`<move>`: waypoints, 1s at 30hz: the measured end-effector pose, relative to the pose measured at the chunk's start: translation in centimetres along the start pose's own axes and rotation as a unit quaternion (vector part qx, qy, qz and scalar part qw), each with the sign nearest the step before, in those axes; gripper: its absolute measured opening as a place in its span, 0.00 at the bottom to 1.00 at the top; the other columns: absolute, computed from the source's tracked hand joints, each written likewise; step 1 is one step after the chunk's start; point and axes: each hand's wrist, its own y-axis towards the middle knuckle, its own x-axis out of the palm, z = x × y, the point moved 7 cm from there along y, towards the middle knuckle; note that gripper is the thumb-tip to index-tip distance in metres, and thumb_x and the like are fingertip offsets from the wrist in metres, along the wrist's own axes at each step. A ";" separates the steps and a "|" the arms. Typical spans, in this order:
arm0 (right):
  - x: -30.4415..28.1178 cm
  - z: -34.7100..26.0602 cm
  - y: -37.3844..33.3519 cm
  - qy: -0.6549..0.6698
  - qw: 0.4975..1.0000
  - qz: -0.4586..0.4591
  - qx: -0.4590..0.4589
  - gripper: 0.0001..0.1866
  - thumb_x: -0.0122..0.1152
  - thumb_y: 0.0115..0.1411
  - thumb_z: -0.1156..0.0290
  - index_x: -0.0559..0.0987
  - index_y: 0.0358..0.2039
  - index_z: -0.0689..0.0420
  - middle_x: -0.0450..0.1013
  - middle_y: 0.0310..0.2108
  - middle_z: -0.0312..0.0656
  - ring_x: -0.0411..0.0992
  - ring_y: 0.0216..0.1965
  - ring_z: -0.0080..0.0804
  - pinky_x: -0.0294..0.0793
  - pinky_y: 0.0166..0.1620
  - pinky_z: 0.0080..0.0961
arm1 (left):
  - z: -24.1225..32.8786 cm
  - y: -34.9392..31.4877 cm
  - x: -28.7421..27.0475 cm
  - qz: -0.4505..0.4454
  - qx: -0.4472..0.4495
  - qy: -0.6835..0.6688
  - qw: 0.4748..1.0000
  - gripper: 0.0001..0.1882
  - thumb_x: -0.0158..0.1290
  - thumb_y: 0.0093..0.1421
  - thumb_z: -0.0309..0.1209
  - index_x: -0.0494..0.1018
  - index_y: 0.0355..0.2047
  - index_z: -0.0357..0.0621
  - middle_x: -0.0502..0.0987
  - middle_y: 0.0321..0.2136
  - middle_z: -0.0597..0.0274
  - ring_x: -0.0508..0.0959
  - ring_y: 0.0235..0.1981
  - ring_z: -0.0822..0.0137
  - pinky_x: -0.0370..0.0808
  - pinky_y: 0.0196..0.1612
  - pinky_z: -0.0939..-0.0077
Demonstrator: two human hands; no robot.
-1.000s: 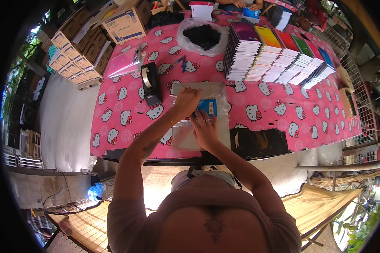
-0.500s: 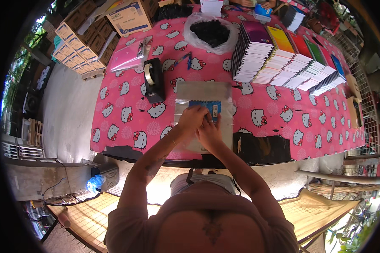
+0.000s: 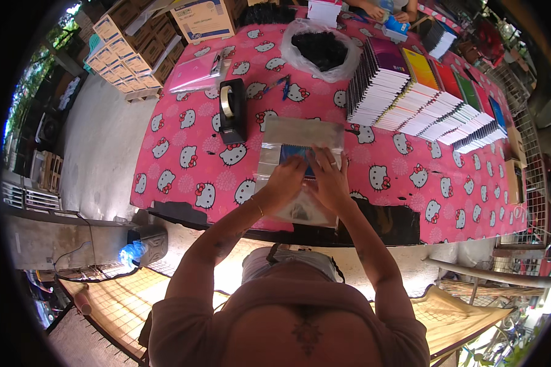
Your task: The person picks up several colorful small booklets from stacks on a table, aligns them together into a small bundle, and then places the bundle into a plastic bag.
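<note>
A small spiral notebook with a blue cover (image 3: 292, 150) lies before me on clear plastic wrapping (image 3: 303, 129), partly hidden by my hands. Bent and drawn together, the fingers of my left hand (image 3: 288, 178) press down at the notebook's middle; what they pinch, if anything, is hidden. My right hand (image 3: 329, 177) rests over the notebook's right side, its fingers spread, with the thumb close to the left hand. A black tape dispenser (image 3: 233, 113) with a roll of tape stands just left of the plastic.
Stacked spiral notebooks (image 3: 404, 101) in several colours stand at the right. Behind are a plastic bag of black material (image 3: 319, 50), pink packs (image 3: 196, 72) and a cardboard box (image 3: 205, 19). A co-worker's hands (image 3: 398, 17) hold a blue item across the table. Cartons (image 3: 125, 55) are piled left.
My right hand has shifted right, away from the left hand, and its fingers have spread. The hands no longer overlap. The whole view has shifted slightly.
</note>
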 end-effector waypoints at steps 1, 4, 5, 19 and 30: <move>1.0 0.3 -0.6 -0.004 1.000 -0.019 -0.008 0.33 0.70 0.51 0.64 0.71 0.58 0.55 0.65 0.57 0.42 0.65 0.60 0.36 0.63 0.60 0.44 | 0.0 -0.2 -0.1 0.012 -0.003 0.001 1.000 0.20 0.55 0.52 0.24 0.71 0.46 0.32 0.74 0.50 0.40 0.77 0.50 0.45 0.78 0.50 0.57; 3.4 1.6 -1.8 -0.022 0.998 -0.048 -0.020 0.31 0.70 0.51 0.59 0.75 0.55 0.54 0.71 0.51 0.36 0.70 0.54 0.31 0.65 0.57 0.40 | 0.3 -0.4 0.0 0.053 0.009 0.011 0.998 0.22 0.56 0.55 0.26 0.71 0.49 0.31 0.74 0.52 0.39 0.77 0.50 0.45 0.77 0.52 0.57; 3.5 1.5 -1.8 -0.025 0.999 -0.044 -0.018 0.29 0.70 0.51 0.58 0.76 0.54 0.54 0.71 0.51 0.35 0.71 0.53 0.31 0.65 0.57 0.40 | 0.5 -1.0 -0.4 0.067 0.017 0.020 0.997 0.21 0.55 0.56 0.26 0.71 0.50 0.31 0.74 0.52 0.39 0.77 0.51 0.45 0.76 0.53 0.57; 3.9 0.4 -1.9 -0.015 0.998 -0.051 -0.035 0.25 0.68 0.54 0.61 0.76 0.51 0.55 0.71 0.47 0.39 0.72 0.51 0.35 0.66 0.54 0.39 | -24.4 -6.4 -8.7 0.194 -0.471 -0.470 0.721 0.14 0.63 0.60 0.36 0.81 0.43 0.43 0.77 0.29 0.72 0.74 0.31 0.79 0.74 0.33 0.80; 3.4 1.1 -2.2 0.009 0.999 -0.048 -0.003 0.27 0.72 0.50 0.60 0.78 0.50 0.53 0.71 0.45 0.36 0.73 0.48 0.32 0.67 0.53 0.38 | -19.3 -10.5 -5.2 0.377 -0.456 -0.508 0.627 0.09 0.58 0.63 0.39 0.76 0.40 0.51 0.77 0.37 0.74 0.74 0.39 0.77 0.74 0.42 0.69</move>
